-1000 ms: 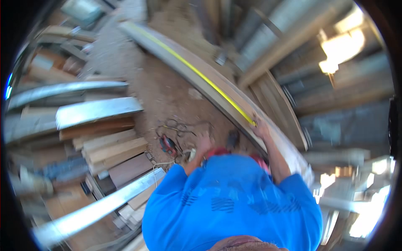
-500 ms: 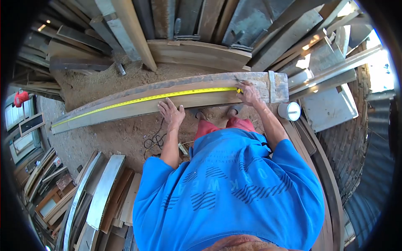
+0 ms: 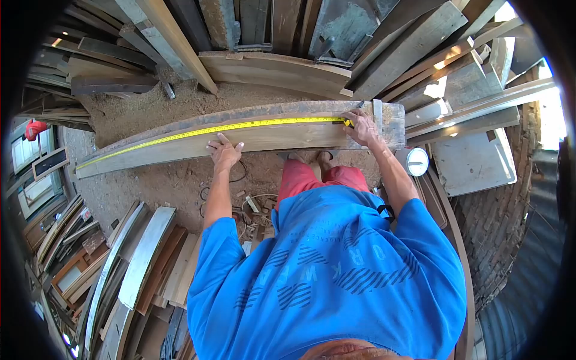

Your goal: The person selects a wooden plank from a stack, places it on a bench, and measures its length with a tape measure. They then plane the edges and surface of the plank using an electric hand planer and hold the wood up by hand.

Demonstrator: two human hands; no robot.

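A long board (image 3: 282, 137) lies across a plank with a rough, worn edge (image 3: 252, 112). Along the board runs a yellow measuring tape (image 3: 240, 126), pulled out to its far left end. My right hand (image 3: 363, 128) is closed around the tape's case near the right end, the case mostly hidden by the fingers. A thin dark, pencil-like tip (image 3: 361, 104) shows just above this hand; what it is stays unclear. My left hand (image 3: 225, 151) rests on the board's near edge below the tape, its fingers spread and holding nothing.
A white bucket (image 3: 416, 162) stands by the plank's right end. Timber leans along the back, with a curved board (image 3: 270, 73) low in front. Cut boards (image 3: 147, 258) are stacked at lower left. A cord (image 3: 240, 174) and wood scraps lie on the dusty ground.
My left hand has slid left along the board. My right hand has shifted right with the tape case, closer to the crosswise strip at the plank's end. The view has shifted slightly.
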